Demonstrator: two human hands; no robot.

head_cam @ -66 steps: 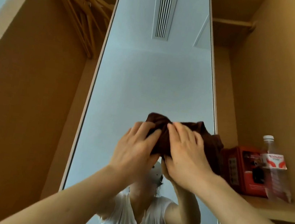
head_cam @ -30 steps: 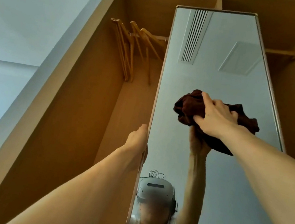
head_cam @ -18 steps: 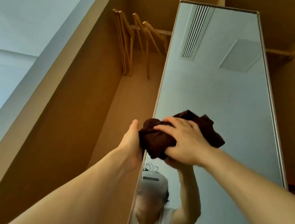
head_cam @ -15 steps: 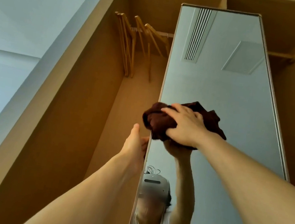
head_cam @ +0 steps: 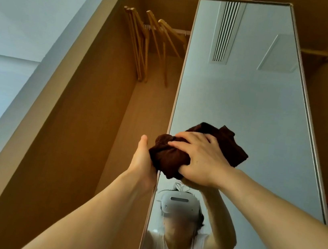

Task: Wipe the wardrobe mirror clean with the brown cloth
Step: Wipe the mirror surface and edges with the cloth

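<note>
A: Biggest thing first; what frames it all?

B: The wardrobe [head_cam: 69,132], open, all tan boards; the mirror [head_cam: 245,106] stands tall inside it, its long axis running up and down, narrowing toward the top in this upward view; left of the mirror's top corner, a bunch of wooden hangers [head_cam: 147,44] hangs on a rail.

A: And the brown cloth?

B: The brown cloth [head_cam: 167,156] is bunched against the mirror's left edge, low on the stretch of glass in view; part of it spills past that edge, part fans out over the glass toward the right.

A: The hands?

B: The right hand [head_cam: 202,157] lies over the bunch, fingers curled across its top and thumb tucked beneath, pressing it to the glass; the left hand [head_cam: 143,159] sits just outside the mirror's left edge, right beside the cloth, thumb pointing up; its fingers are hidden behind the edge and the cloth, so I cannot tell whether they grip the frame or lie loose.

A: What does the coming stroke turn on?

B: As I judge it, nearly all the visible glass lies above and to the right of the cloth, along the mirror's length; the right hand is the one on the cloth, so it would carry the stroke; the left looks placed only to steady the mirror; the top is a far reach, and pressure may fade there.
</note>
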